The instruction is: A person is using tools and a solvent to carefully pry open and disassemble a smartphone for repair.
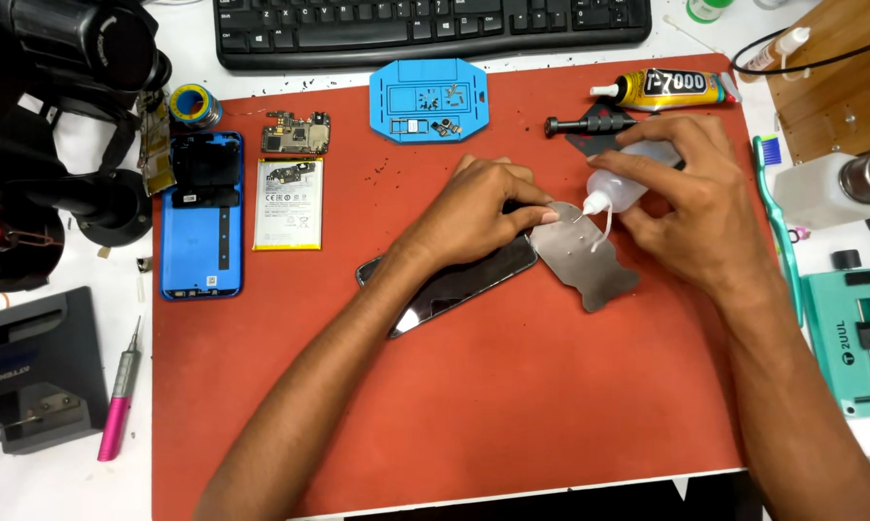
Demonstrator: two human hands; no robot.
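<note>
The left hand [474, 217] hides the far end of the dark glass phone screen [449, 285], while the black keyboard [430, 29] at twelve o'clock runs off the frame.

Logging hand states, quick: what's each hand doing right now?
Left hand: fingers press thin metal pry sheet onto dark phone screen.
Right hand: closed on white squeeze bottle.

On the work mat [512, 405] the phone screen [454, 282] lies left of the metal plate [589, 265], battery [288, 205] farther left, keyboard [425, 29] behind.
</note>
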